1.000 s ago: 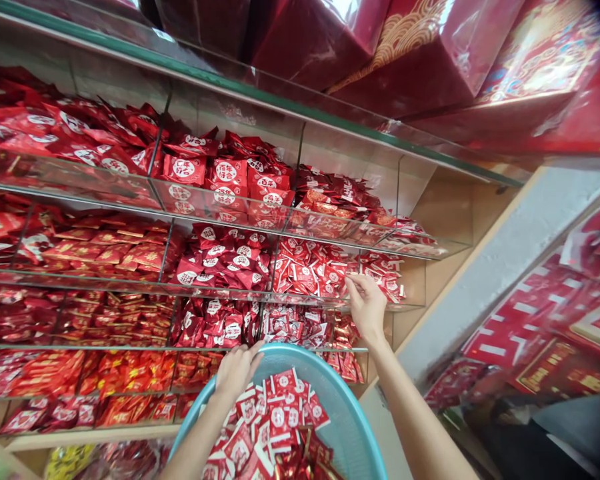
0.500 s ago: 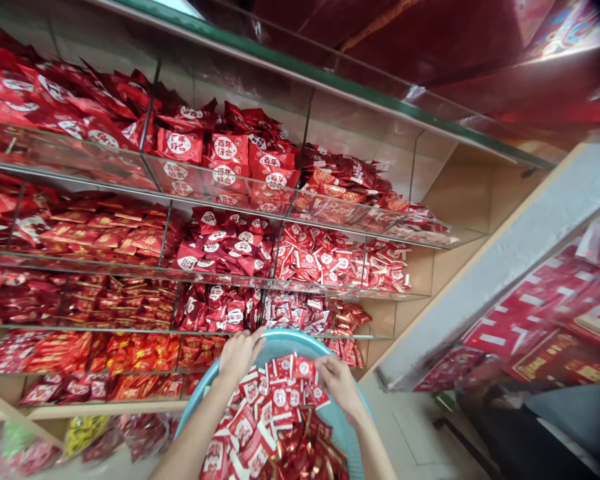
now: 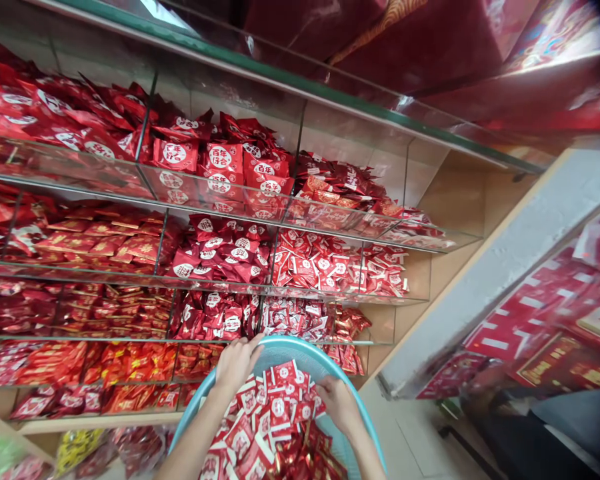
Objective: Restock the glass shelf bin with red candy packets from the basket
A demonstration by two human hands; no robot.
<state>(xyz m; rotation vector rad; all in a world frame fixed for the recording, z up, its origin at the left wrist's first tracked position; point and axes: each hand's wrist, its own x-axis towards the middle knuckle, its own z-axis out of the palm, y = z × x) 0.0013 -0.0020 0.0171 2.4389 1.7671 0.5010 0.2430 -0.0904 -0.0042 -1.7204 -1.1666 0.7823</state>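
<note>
In one basin (image 3: 351, 427), perhaps forty packets (image 3: 275, 417).

Glass shelves (image 3: 300, 215) with dividers were packed with red candy packets (image 3: 220, 163), big red gift boxes (image 3: 445, 40) sat up top, white pillar (image 3: 505, 267) stood right, pale tile floor (image 3: 410, 440).

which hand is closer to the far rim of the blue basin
Left. The left hand grips the blue basin at its far rim; the right hand is inside, on the red-and-white packets, short of that rim.
</note>
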